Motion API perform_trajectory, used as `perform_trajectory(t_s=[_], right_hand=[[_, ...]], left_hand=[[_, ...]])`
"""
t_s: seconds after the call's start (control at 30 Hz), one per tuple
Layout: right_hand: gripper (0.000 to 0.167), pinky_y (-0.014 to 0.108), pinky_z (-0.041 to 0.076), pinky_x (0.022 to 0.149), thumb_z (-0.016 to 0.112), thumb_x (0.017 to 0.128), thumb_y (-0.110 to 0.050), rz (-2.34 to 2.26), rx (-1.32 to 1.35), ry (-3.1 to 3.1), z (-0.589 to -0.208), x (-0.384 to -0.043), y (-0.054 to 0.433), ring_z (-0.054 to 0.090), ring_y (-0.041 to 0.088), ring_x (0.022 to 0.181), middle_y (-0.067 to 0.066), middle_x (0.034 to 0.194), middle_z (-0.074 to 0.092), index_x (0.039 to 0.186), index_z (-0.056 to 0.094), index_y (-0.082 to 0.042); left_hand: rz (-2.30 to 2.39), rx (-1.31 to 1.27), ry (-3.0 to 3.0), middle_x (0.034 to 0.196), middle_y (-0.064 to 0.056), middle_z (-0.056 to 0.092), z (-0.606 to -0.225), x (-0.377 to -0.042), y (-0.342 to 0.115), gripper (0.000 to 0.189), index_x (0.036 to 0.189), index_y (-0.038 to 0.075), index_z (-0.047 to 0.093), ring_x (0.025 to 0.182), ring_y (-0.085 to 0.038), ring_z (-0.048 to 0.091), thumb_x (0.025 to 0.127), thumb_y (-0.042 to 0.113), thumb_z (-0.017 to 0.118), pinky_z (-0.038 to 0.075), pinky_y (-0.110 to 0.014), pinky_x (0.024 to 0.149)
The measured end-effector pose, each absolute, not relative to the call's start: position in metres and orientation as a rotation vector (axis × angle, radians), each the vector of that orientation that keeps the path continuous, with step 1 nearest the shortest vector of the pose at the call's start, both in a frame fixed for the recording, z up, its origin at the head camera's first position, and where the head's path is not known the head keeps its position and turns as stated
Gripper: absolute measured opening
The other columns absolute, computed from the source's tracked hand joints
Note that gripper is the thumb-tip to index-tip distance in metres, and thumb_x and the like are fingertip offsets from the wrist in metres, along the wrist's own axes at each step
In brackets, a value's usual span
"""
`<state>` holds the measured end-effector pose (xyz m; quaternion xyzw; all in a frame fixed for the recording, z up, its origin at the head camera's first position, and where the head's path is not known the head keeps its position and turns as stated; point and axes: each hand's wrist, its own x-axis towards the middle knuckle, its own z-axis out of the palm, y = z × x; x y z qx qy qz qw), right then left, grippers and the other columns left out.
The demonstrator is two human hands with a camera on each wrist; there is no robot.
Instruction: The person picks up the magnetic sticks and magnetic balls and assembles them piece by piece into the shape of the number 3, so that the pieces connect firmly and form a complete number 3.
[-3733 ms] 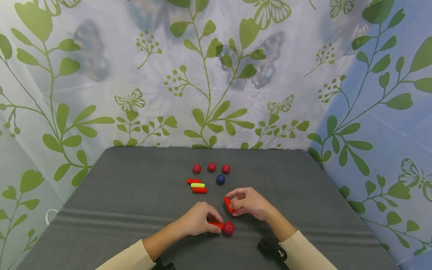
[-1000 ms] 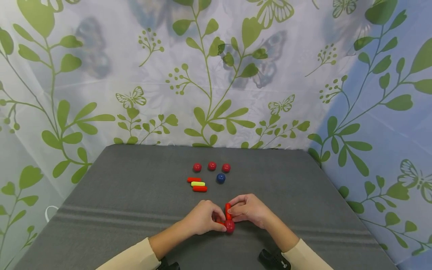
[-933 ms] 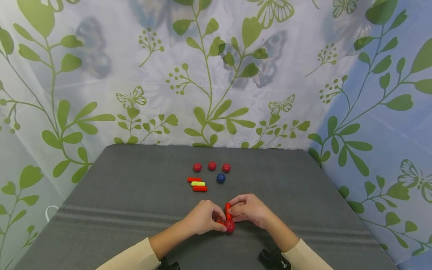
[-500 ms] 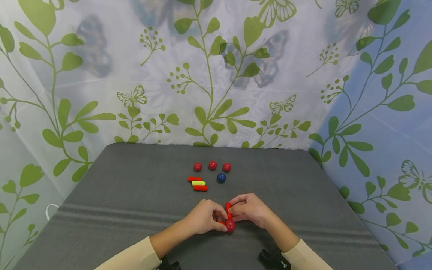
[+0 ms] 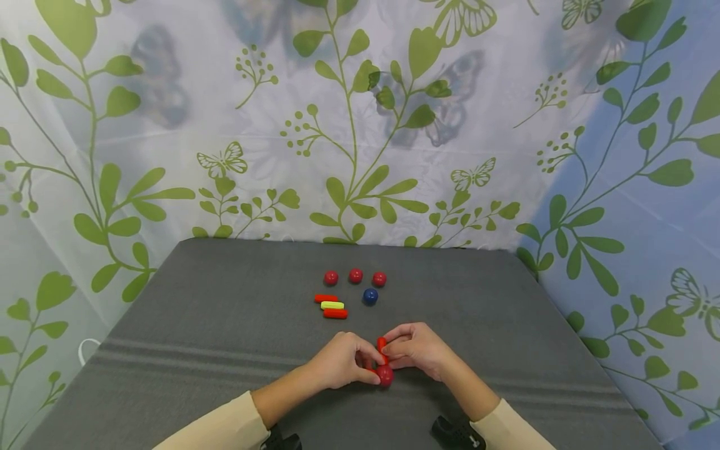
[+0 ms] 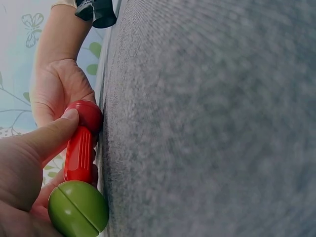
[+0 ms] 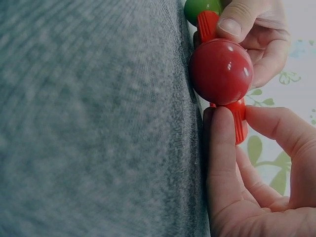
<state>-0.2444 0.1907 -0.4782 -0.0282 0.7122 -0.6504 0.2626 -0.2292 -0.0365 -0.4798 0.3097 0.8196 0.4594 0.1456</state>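
My left hand holds a ribbed red rod with a red ball at one end and a green ball at the other. In the left wrist view, its thumb lies on the red ball. My right hand pinches a second red rod between thumb and fingers. That rod's end is right at the red ball, and it points away from me in the head view. In that view, my left fingers mostly cover the first rod and hide the green ball.
Farther back on the grey table are several loose pieces: red balls in a row, a blue ball, red rods and a yellow-green rod between them. A patterned curtain hangs behind the table.
The right hand's red rod was tilted and apart from the red ball; it has come toward me and straightened, its end now at the ball. My left fingers have shifted toward the ball.
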Motion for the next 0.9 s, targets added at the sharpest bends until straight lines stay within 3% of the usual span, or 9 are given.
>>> perform_trajectory(t_s=[0.6,0.9], right_hand=[[0.038,0.039,0.063,0.076,0.076,0.089,-0.010,-1.690,-0.125,2.033,-0.475,-0.258,0.201,0.074,0.019,0.080,0.008,0.093,0.077,0.119,0.064,0.011],[0.046,0.040,0.063,0.078,0.076,0.092,-0.014,-1.707,-0.164,2.131,-0.475,-0.282,0.206,0.076,0.023,0.083,0.020,0.108,0.075,0.127,0.061,0.012]], left_hand=[[1.308,0.928,2.392,0.068,0.009,0.068,-0.480,-0.230,-0.034,0.020,0.097,0.017,0.083,0.057,0.001,0.055,0.078,0.017,0.090,0.046,-0.017,0.052],[1.314,0.902,2.380,0.068,0.009,0.069,-0.481,-0.232,-0.036,0.021,0.098,0.016,0.083,0.057,-0.002,0.057,0.078,0.016,0.090,0.049,-0.019,0.054]])
